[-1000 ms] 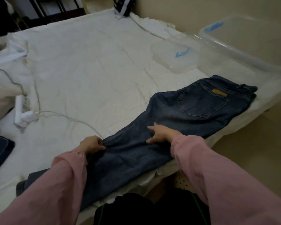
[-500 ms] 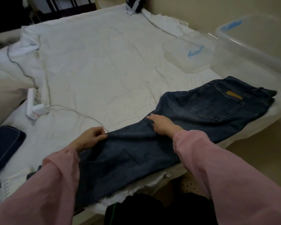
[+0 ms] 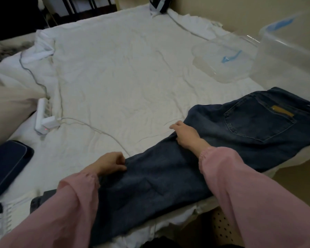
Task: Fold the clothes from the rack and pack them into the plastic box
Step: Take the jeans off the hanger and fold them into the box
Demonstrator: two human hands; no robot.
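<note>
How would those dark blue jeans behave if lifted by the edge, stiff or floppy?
Probably floppy: the dark blue denim jeans lie draped flat on the white bedsheet and bunch where the right hand grips their edge. Likely heavyish for cloth, being thick, doubled denim. Unlikely to slip; the left hand pinches just an edge.

A wide bed with a wrinkled white sheet (image 3: pixel 115 77) fills the room in soft, dim light. A plain beige wall (image 3: pixel 222 11) stands at the far right, above a tan floor (image 3: pixel 297 179) on the right. Dark slatted furniture (image 3: pixel 86 4) sits far left. On the left of the bed lie a white power strip (image 3: pixel 43 115), a beige pillow (image 3: pixel 5 108) and a navy cushion (image 3: pixel 5 163).
</note>
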